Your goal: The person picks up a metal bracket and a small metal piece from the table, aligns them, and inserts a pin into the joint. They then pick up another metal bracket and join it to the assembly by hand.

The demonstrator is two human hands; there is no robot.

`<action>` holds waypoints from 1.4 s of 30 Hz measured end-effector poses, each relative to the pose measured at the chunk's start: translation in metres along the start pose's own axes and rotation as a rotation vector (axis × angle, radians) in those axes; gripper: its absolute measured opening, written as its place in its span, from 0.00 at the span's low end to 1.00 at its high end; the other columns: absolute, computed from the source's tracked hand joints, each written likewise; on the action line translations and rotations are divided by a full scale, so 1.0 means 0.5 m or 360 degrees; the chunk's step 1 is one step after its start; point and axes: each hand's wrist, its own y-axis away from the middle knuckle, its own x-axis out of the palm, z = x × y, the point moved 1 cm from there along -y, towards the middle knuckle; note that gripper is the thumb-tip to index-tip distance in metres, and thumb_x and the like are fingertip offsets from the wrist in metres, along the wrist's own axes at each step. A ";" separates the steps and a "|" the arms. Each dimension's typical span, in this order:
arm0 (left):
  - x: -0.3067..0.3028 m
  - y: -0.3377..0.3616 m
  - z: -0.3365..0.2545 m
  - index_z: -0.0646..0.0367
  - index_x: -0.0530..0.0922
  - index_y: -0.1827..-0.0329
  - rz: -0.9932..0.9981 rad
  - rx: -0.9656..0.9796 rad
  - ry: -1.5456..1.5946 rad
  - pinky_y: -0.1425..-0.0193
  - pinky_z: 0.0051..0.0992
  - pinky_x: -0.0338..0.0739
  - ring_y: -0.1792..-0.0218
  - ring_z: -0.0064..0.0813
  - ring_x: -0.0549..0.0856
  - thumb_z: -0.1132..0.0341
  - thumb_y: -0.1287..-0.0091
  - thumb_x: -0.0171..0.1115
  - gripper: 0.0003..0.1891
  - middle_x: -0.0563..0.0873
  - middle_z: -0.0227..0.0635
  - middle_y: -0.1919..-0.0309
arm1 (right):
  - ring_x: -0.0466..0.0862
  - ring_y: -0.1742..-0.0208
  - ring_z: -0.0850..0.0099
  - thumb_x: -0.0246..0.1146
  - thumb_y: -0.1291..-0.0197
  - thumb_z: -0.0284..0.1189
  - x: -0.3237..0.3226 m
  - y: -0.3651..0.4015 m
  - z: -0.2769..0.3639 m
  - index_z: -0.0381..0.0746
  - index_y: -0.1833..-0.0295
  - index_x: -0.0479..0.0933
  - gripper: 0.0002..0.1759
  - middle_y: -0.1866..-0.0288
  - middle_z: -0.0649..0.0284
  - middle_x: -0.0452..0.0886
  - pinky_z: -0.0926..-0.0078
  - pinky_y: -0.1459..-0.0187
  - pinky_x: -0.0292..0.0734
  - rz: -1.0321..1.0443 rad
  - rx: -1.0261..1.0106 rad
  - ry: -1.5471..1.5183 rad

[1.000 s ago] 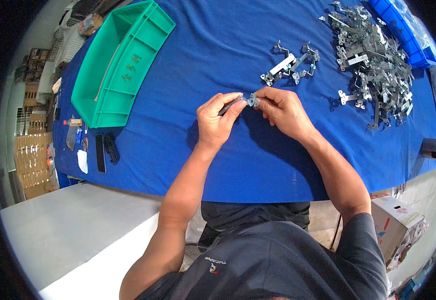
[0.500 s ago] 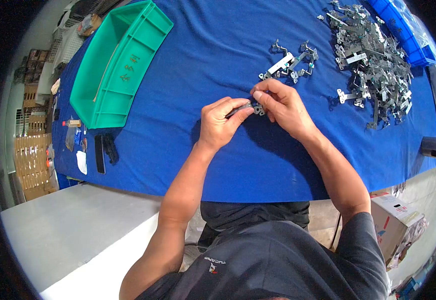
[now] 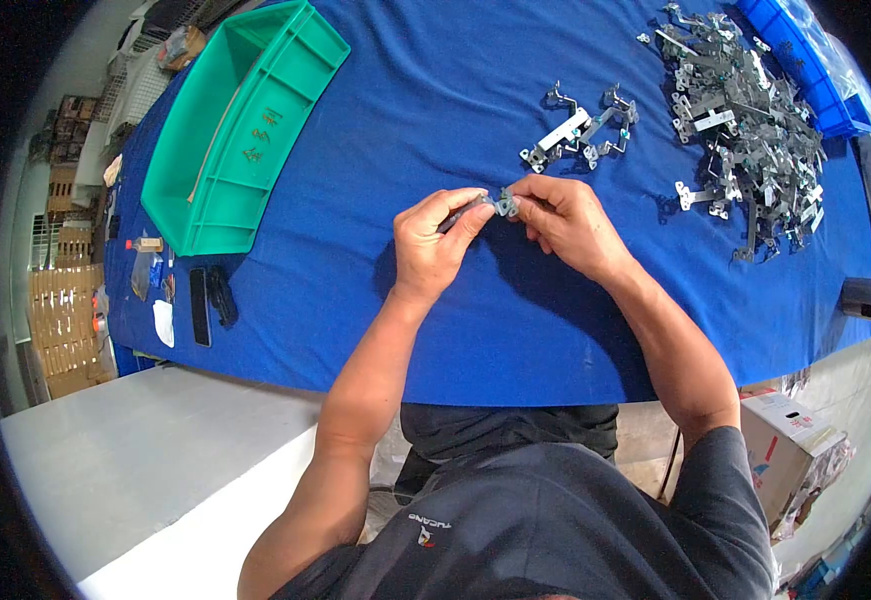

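Metal bracket (image 3: 501,203) pinched between fingertips of left hand (image 3: 434,245) and right hand (image 3: 568,222), over blue-covered bench (image 3: 406,110). Few loose brackets (image 3: 581,130) lie just beyond the hands; large bracket pile (image 3: 751,115) well to the right.

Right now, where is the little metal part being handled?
In the head view, the metal part is near centre, pinched between the left hand and right hand over the blue cloth, just below a small cluster of brackets.
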 end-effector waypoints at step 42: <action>0.007 0.002 0.003 0.65 0.88 0.55 0.0215 0.0112 -0.0122 0.62 0.22 0.80 0.66 0.20 0.87 0.69 0.35 0.75 0.10 0.91 0.36 0.65 | 0.78 0.74 0.82 0.61 0.27 0.32 0.003 -0.005 -0.018 0.35 0.43 0.82 0.15 0.72 0.67 0.80 0.80 0.75 0.74 -0.0110 -0.0075 -0.0263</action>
